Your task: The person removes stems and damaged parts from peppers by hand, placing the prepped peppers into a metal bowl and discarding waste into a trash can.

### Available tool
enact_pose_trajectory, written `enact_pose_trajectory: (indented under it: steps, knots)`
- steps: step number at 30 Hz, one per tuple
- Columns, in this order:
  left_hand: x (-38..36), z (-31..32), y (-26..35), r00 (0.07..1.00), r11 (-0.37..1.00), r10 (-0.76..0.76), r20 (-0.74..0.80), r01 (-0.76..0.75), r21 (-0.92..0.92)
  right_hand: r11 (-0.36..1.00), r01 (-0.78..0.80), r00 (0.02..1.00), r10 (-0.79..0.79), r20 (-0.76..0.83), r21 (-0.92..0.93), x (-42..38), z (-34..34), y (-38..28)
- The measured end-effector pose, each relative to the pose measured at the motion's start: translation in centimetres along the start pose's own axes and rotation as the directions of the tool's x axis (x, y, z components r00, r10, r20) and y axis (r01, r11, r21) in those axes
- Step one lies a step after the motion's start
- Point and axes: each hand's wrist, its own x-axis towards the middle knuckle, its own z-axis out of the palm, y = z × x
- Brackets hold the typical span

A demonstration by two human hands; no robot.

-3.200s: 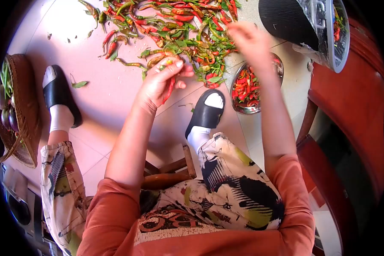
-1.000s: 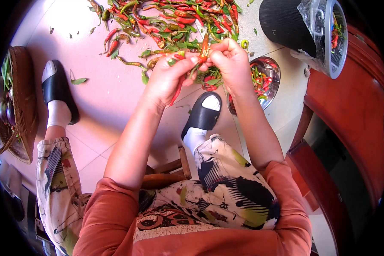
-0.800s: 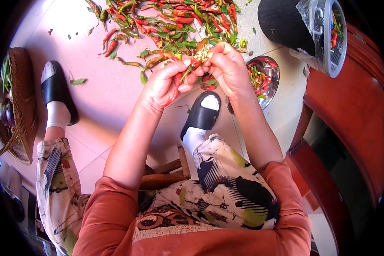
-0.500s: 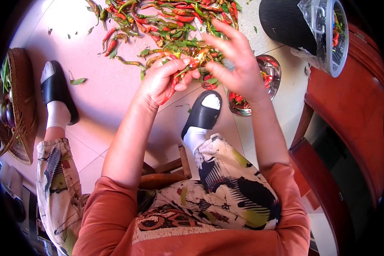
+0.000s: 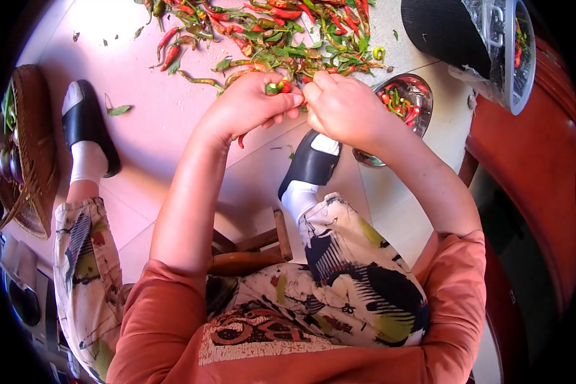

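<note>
My left hand (image 5: 253, 105) is closed around a few chili peppers (image 5: 279, 88). Their red and green ends show above the thumb, and a thin red tip pokes out below the palm. Touching its fingertips, my right hand (image 5: 344, 105) is pinched shut. A sliver of red shows between the two hands, but the fingers hide what the right one grips. Just beyond both hands spreads a pile of red and green chilies with leaves (image 5: 281, 48) on the floor. Partly behind my right wrist, a metal bowl (image 5: 424, 97) holds loose red and green chilies.
A black bin (image 5: 438, 32) with a plastic liner and a clear tub (image 5: 525, 57) stand at the upper right. Reddish-brown furniture (image 5: 525, 147) lines the right side. At left lies a woven basket (image 5: 41, 147) with eggplants. My slippered feet and a wooden stool (image 5: 253, 259) are below.
My right hand has gone from spread fingers to a closed pinch and moved down to meet my left fingertips. A curled green chili now shows at the pile's right edge.
</note>
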Motion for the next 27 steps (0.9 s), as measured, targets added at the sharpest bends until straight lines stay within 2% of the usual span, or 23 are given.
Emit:
enact_pose_trajectory:
  steps: [1,3,4,6,7,8,9,10,11,13,14,15,16,17,18,19,21,22,23,24,25,26,27]
  knots:
    - [0.0,0.1,0.1,1.000,1.000,-0.003,0.000,0.003,-0.001,0.999,-0.046,0.999,0.047,0.023,-0.023,0.0,0.3,-0.3]
    - [0.1,0.1,0.4,0.999,0.950,0.032,-0.044,-0.016,0.311,0.994,-0.093,0.995,0.095,0.044,-0.050,-0.1,0.3,-0.6]
    - [0.0,0.1,0.4,0.998,0.950,0.032,-0.044,-0.017,0.310,0.989,-0.151,0.986,0.151,0.066,-0.007,-0.1,0.2,-0.8]
    - [-0.4,-0.3,0.1,0.999,0.998,-0.036,0.031,0.034,0.043,0.977,-0.209,0.975,0.206,0.088,0.033,-0.4,0.1,-0.7]
    - [-0.6,-0.4,-0.1,0.999,0.998,-0.034,0.032,0.033,0.045,0.803,-0.341,0.940,0.295,0.170,0.489,-1.1,0.4,-0.2]
    - [-1.0,-0.6,-0.4,0.995,0.982,0.004,0.096,0.014,-0.187,0.420,-0.408,0.901,0.329,0.284,0.811,-1.7,0.3,0.2]
    - [-1.1,-0.8,-0.8,0.988,0.911,0.056,0.146,0.009,-0.411,0.234,-0.479,0.846,0.381,0.374,0.846,-1.8,-1.4,0.4]
    - [-1.1,-1.0,-1.5,0.981,0.866,0.095,0.171,0.003,-0.499,0.287,-0.354,0.847,0.502,0.175,0.890,-2.4,-2.9,0.1]
    - [-0.9,-1.0,-1.6,0.981,0.870,0.099,0.168,-0.004,-0.493,0.389,-0.267,0.804,0.595,-0.019,0.882,-2.7,-5.1,0.4]
    - [-0.9,-0.5,-1.9,0.982,0.802,0.161,0.097,-0.073,-0.592,0.721,-0.160,0.598,0.614,-0.515,0.675,-4.3,-11.2,3.6]
    - [-0.8,-0.7,-2.0,0.974,0.776,0.194,0.116,-0.080,-0.626,0.854,-0.187,0.464,0.513,-0.722,0.486,-5.5,-14.6,6.1]
    - [-0.9,-0.5,-1.9,0.974,0.778,0.192,0.122,-0.075,-0.624,0.911,-0.296,0.372,0.386,-0.844,0.286,-6.7,-17.8,9.1]
    - [-1.0,-0.3,-1.6,0.977,0.777,0.186,0.102,-0.082,-0.625,0.880,-0.465,0.368,0.288,-0.884,0.093,-7.9,-20.0,12.2]
    - [-0.9,-0.2,-1.3,0.980,0.776,0.181,0.081,-0.092,-0.624,0.766,-0.635,0.431,0.246,-0.868,-0.098,-9.0,-22.0,15.0]
    - [-0.8,-0.3,-1.4,0.983,0.766,0.166,0.085,-0.074,-0.638,0.522,-0.800,0.512,0.339,-0.790,-0.295,-8.5,-22.4,15.5]
    - [-0.5,-0.1,-1.6,0.981,0.769,0.171,0.088,-0.077,-0.634,0.523,-0.783,0.539,0.298,-0.788,-0.337,-8.6,-22.5,15.6]
    - [-0.2,0.0,-2.0,0.980,0.680,0.198,0.000,-0.138,-0.720,0.787,-0.610,0.449,0.246,-0.859,-0.093,-7.9,-20.7,12.1]
    - [0.1,0.1,-2.0,0.973,0.630,0.231,0.001,-0.149,-0.762,0.896,-0.427,0.447,0.327,-0.833,0.123,-6.6,-18.9,9.1]
    - [0.2,0.6,-2.0,0.975,0.628,0.223,0.004,-0.141,-0.765,0.896,-0.287,0.509,0.443,-0.738,0.340,-5.4,-16.4,6.3]
    - [0.4,1.1,-1.8,0.980,0.569,0.187,-0.066,-0.163,-0.806,0.796,-0.261,0.609,0.575,-0.547,0.546,-4.4,-13.0,4.0]
    - [0.5,1.4,-1.6,0.980,0.513,0.147,-0.136,-0.193,-0.836,0.633,-0.343,0.623,0.706,-0.337,0.694,-3.6,-9.4,2.3]
    - [0.7,1.5,-1.8,0.975,0.530,0.143,-0.168,-0.218,-0.819,0.515,-0.354,0.731,0.673,-0.113,0.780,-2.8,-6.2,1.0]
    - [0.8,1.8,-1.9,0.976,0.536,0.143,-0.165,-0.217,-0.816,0.471,-0.364,0.764,0.644,-0.032,0.803,-2.0,-3.0,-0.3]
